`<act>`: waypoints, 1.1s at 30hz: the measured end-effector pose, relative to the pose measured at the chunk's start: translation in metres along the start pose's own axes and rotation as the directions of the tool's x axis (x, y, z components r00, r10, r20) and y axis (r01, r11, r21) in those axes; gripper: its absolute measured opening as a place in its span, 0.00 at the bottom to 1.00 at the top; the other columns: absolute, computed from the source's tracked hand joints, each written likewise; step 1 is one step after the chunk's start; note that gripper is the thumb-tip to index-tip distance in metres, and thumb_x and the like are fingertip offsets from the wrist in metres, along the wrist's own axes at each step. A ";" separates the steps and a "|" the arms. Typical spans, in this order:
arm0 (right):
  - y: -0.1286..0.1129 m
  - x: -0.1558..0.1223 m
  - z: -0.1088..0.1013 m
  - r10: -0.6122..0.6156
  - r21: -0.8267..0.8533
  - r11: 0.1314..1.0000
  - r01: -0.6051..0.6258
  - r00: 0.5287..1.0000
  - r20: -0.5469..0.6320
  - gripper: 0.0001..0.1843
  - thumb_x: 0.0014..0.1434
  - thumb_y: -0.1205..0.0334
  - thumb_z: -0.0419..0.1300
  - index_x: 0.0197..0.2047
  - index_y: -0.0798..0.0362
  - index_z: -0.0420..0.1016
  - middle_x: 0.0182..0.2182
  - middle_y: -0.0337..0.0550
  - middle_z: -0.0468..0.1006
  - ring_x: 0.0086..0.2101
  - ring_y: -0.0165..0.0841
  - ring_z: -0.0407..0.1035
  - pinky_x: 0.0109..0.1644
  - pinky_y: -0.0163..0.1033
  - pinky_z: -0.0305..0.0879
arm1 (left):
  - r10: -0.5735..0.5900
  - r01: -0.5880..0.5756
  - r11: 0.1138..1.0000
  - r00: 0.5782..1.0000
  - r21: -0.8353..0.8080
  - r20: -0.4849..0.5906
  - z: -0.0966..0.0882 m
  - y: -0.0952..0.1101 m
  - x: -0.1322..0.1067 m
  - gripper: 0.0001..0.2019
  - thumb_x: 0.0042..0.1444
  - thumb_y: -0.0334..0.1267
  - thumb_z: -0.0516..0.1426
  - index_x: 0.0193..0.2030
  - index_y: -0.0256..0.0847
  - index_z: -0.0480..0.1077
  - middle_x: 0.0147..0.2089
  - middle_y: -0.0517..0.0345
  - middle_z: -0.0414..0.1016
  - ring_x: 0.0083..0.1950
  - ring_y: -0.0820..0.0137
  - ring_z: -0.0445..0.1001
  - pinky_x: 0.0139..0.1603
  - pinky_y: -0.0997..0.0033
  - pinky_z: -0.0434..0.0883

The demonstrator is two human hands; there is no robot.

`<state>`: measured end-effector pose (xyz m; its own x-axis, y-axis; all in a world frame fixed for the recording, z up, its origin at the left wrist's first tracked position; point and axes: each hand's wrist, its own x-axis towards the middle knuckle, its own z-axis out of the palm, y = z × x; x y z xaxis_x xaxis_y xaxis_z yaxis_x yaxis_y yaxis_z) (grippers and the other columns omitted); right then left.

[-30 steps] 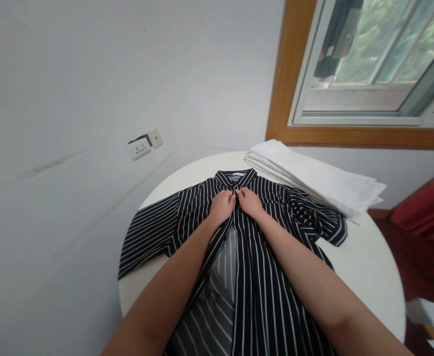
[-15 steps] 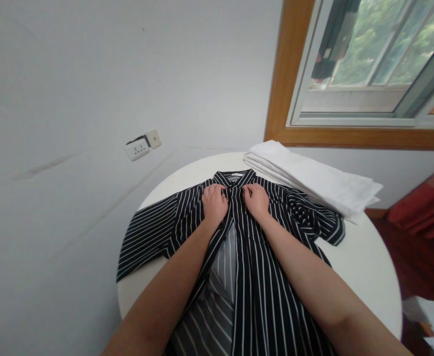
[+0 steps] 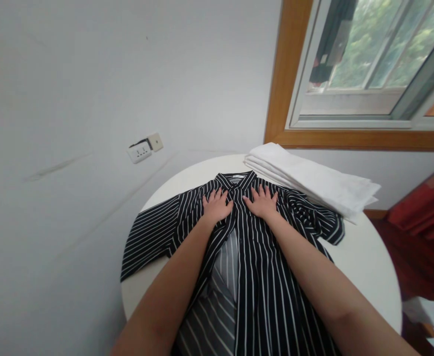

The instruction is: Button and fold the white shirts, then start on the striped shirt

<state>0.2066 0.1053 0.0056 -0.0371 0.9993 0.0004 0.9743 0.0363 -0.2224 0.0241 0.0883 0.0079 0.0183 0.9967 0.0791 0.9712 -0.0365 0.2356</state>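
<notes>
A black shirt with white stripes (image 3: pixel 261 277) lies face up on a round white table (image 3: pixel 361 262), collar away from me, its front gaping lower down to show the grey inside. My left hand (image 3: pixel 216 204) rests flat on the chest left of the placket, fingers spread. My right hand (image 3: pixel 263 202) lies flat on the chest right of the placket, fingers spread too. Both hands sit just below the collar and hold nothing.
A stack of folded white cloth (image 3: pixel 313 180) lies at the table's far right, touching the shirt's sleeve. A wall socket (image 3: pixel 143 147) is on the white wall to the left. A wood-framed window (image 3: pixel 358 84) is upper right. Red fabric (image 3: pixel 424 207) shows far right.
Both hands were pinched together at the top of the placket below the collar. They have parted and now lie flat and spread on the shirt's chest.
</notes>
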 end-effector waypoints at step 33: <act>0.015 0.011 -0.030 -0.381 0.132 0.881 0.454 0.847 -0.370 0.15 0.67 0.60 0.52 0.49 0.53 0.78 0.52 0.48 0.76 0.56 0.37 0.63 0.65 0.44 0.50 | 0.285 -0.267 0.958 0.932 0.105 -0.226 -0.030 -0.004 0.006 0.16 0.62 0.34 0.49 0.51 0.39 0.74 0.51 0.46 0.75 0.56 0.59 0.70 0.60 0.60 0.64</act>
<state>0.2276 0.1173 0.0313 -0.3207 0.8356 0.4460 0.8124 0.4847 -0.3240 0.0131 0.0925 0.0363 0.2398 0.9017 0.3598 0.9502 -0.2940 0.1033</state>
